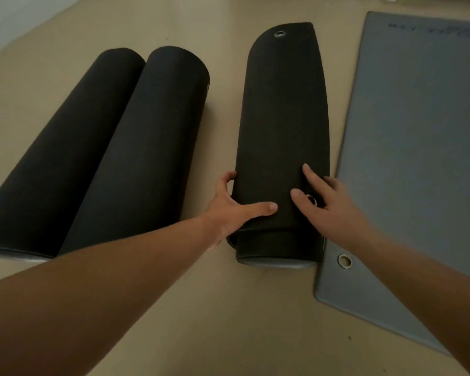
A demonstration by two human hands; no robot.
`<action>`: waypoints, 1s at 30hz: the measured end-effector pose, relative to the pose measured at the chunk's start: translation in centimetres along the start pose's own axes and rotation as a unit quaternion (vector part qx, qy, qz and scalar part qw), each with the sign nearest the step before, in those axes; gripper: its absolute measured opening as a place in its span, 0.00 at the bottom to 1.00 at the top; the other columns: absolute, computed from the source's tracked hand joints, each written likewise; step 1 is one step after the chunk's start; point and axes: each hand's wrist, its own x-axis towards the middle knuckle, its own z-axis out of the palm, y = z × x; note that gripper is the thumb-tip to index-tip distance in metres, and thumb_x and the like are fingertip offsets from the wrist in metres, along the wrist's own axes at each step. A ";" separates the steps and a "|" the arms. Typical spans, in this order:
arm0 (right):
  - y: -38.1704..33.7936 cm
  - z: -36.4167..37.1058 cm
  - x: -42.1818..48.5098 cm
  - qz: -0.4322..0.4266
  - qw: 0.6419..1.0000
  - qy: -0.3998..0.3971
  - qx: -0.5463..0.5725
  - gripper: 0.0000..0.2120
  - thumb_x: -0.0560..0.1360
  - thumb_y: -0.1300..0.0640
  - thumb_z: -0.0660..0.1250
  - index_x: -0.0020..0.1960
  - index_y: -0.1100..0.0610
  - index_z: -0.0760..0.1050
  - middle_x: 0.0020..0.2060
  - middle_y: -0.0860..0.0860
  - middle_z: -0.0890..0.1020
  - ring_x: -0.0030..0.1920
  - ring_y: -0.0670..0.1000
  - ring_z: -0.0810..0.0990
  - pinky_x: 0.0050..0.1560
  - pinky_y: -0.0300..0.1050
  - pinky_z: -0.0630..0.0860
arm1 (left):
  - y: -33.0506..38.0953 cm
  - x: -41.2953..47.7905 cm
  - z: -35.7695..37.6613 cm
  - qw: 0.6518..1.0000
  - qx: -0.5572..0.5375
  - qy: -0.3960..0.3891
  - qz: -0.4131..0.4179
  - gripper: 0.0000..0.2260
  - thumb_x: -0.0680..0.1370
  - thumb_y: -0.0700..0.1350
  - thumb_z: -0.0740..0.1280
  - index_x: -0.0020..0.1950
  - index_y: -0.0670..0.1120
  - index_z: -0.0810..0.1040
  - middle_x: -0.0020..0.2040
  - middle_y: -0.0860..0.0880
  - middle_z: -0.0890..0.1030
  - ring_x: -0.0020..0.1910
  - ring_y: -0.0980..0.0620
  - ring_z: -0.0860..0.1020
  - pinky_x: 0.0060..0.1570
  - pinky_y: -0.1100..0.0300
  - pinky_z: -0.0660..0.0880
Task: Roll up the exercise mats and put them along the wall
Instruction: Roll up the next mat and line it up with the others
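The third roll (282, 118), a black mat, lies on the floor (228, 308) in the middle, lengthwise away from the person. Its loose end lies on top, w/ one eyelet (279, 33) at the far corner and another (311, 199) at the near corner.

The left grip (228, 210) holds this roll near its near end: fingers curl round the L side and the thumb lies flat across the top. The right grip (334, 207) is spread out, fingers nearly straight. It rests on the loose end and partly covers the near eyelet; it grasps nothing.

To the L, two more black rolls lie side by side and touch each other: the second roll (147, 147) and, beyond it, the far-left roll (65, 147). A strip of bare floor separates the second roll from the third. Both lie between the third roll and the wall (11, 17), which shows pale at the upper L corner.

To the R, a grey mat (418, 131) lies flat and unrolled, just beside the third roll; if the two touch, one cannot tell. It has an eyelet (344, 261) at its near L corner, and the R forearm passes over this corner. Some printing at its far end is too blurred to read.
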 end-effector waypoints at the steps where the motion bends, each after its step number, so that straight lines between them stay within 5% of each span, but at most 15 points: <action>1: 0.2 -0.3 0.1 -0.006 1.000 0.000 -0.024 0.33 0.75 0.24 0.58 0.77 0.24 0.51 0.81 0.45 0.54 0.80 0.55 0.59 0.77 0.55 0.61 | 0.0 0.3 -0.1 1.000 -0.006 -0.008 -0.003 0.54 0.59 0.55 0.87 0.74 0.69 0.56 0.65 0.48 0.76 0.57 0.46 0.82 0.49 0.49 0.84; 3: 0.1 -0.1 0.0 -0.024 0.998 0.000 -0.065 0.33 0.75 0.24 0.57 0.77 0.24 0.50 0.80 0.44 0.54 0.80 0.55 0.58 0.77 0.56 0.61 | -0.1 0.4 -0.9 1.000 -0.003 -0.017 -0.011 0.51 0.63 0.53 0.86 0.76 0.66 0.56 0.66 0.48 0.75 0.56 0.47 0.81 0.41 0.55 0.83; 6: -1.4 1.6 -0.4 -0.047 0.993 -0.012 -0.107 0.33 0.77 0.25 0.53 0.78 0.24 0.46 0.80 0.45 0.51 0.80 0.59 0.51 0.78 0.62 0.59 | -0.7 0.1 -2.4 0.999 0.039 0.011 -0.002 0.49 0.67 0.54 0.83 0.80 0.62 0.57 0.72 0.49 0.70 0.60 0.49 0.78 0.46 0.54 0.82; 9: -3.5 3.3 -0.2 -0.092 0.985 0.005 -0.146 0.31 0.79 0.28 0.52 0.79 0.28 0.47 0.78 0.47 0.52 0.76 0.60 0.52 0.75 0.60 0.61 | -0.2 -1.1 -3.1 0.965 0.196 0.123 0.120 0.40 0.73 0.49 0.78 0.81 0.57 0.61 0.74 0.55 0.66 0.65 0.56 0.71 0.51 0.62 0.77; 11: -4.4 4.1 0.1 -0.156 0.976 0.048 -0.146 0.26 0.82 0.34 0.53 0.80 0.31 0.55 0.76 0.50 0.57 0.71 0.58 0.58 0.72 0.57 0.66 | 0.3 -1.7 -3.0 0.924 0.294 0.149 0.195 0.34 0.75 0.52 0.75 0.78 0.54 0.66 0.72 0.56 0.69 0.67 0.56 0.72 0.60 0.59 0.76; 13: -4.6 4.4 0.8 -0.204 0.971 0.093 -0.083 0.22 0.83 0.41 0.58 0.77 0.36 0.66 0.68 0.50 0.65 0.65 0.54 0.64 0.69 0.56 0.70 | 0.5 -2.1 -2.6 0.917 0.332 0.138 0.171 0.36 0.70 0.66 0.73 0.74 0.53 0.69 0.68 0.55 0.73 0.64 0.53 0.76 0.62 0.54 0.77; 15: -4.5 4.1 1.6 -0.154 0.984 0.090 0.016 0.26 0.81 0.40 0.63 0.78 0.37 0.64 0.64 0.48 0.63 0.66 0.53 0.66 0.71 0.56 0.71 | 0.3 -2.0 -2.5 0.929 0.319 0.139 0.123 0.43 0.62 0.77 0.70 0.70 0.55 0.69 0.63 0.55 0.75 0.60 0.52 0.79 0.57 0.50 0.81; 19: -4.7 3.8 1.7 0.040 0.977 -0.052 0.204 0.41 0.74 0.31 0.69 0.79 0.27 0.50 0.78 0.48 0.61 0.74 0.57 0.67 0.70 0.58 0.72 | -0.5 -1.8 -2.5 0.932 0.318 0.155 0.081 0.51 0.61 0.80 0.70 0.77 0.57 0.60 0.73 0.51 0.68 0.70 0.47 0.72 0.63 0.44 0.77; 25: -4.1 4.5 0.7 0.016 0.937 -0.053 0.344 0.33 0.79 0.39 0.68 0.79 0.30 0.57 0.72 0.44 0.74 0.66 0.49 0.77 0.63 0.51 0.80 | -0.6 -2.3 -1.1 0.942 0.263 0.181 0.104 0.54 0.60 0.75 0.75 0.80 0.57 0.58 0.75 0.54 0.69 0.70 0.51 0.73 0.65 0.48 0.76; 30: -3.9 2.9 -0.6 -0.023 0.962 0.006 0.274 0.34 0.77 0.37 0.70 0.78 0.28 0.57 0.65 0.39 0.73 0.64 0.47 0.76 0.63 0.54 0.81 | -0.6 -3.1 -0.5 0.992 0.016 0.105 0.065 0.46 0.63 0.61 0.84 0.75 0.57 0.67 0.62 0.59 0.77 0.59 0.57 0.80 0.57 0.56 0.82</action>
